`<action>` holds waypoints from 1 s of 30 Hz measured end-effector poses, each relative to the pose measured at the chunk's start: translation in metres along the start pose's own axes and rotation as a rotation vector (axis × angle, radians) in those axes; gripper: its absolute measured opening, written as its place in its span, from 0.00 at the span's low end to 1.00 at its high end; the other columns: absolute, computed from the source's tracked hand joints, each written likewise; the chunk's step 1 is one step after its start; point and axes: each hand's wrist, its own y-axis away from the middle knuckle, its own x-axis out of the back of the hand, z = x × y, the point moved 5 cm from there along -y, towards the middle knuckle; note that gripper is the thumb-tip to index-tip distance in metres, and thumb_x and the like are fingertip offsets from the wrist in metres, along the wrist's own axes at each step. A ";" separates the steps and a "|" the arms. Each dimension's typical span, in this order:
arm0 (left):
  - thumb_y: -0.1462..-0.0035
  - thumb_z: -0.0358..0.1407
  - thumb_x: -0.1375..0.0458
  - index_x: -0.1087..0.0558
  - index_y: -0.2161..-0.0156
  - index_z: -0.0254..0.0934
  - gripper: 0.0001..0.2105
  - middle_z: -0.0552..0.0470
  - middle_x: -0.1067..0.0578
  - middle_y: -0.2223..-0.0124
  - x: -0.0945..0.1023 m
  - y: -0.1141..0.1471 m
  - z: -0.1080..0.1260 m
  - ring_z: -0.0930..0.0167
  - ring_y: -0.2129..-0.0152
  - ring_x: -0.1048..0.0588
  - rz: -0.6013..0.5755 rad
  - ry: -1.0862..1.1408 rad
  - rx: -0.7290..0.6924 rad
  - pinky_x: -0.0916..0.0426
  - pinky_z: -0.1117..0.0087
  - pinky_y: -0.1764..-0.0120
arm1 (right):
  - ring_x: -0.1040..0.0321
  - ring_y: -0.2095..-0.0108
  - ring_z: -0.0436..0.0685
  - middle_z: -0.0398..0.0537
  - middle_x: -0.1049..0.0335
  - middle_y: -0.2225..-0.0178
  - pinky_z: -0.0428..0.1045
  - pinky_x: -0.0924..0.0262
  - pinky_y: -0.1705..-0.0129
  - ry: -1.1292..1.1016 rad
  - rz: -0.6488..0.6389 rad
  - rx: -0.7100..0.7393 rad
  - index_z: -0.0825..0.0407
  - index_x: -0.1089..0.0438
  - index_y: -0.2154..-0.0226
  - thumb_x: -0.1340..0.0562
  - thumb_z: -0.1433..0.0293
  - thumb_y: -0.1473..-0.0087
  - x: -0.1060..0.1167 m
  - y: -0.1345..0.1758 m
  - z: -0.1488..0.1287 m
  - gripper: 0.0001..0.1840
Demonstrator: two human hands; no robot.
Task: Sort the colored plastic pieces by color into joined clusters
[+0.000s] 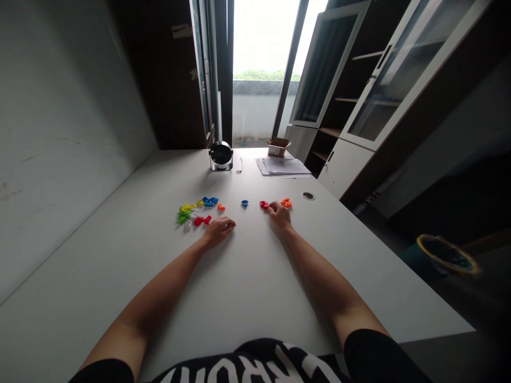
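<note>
One red piece (264, 204) touches our right hand (280, 215) at ten o'clock; coloured pieces (194, 214) near our left hand (219, 231), also ten o'clock; we cannot tell either grip.

- Small blue piece (245, 203): stands apart.
- Red piece (264, 204): at the blue's three o'clock.
- Orange pieces (286, 202): bunched farther toward three.
- Single orange piece (221, 207): at nine o'clock.
- Multicoloured cluster (194, 214): loose, farther toward nine.
</note>
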 end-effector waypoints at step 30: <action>0.38 0.34 0.45 0.22 0.61 0.41 0.09 0.50 0.21 0.58 0.002 0.001 0.001 0.67 0.62 0.24 0.017 -0.058 0.007 0.31 0.66 0.58 | 0.30 0.67 0.59 0.48 0.25 0.68 0.51 0.41 0.61 0.048 -0.029 0.066 0.50 0.25 0.63 0.40 0.62 0.42 -0.005 0.000 -0.002 0.12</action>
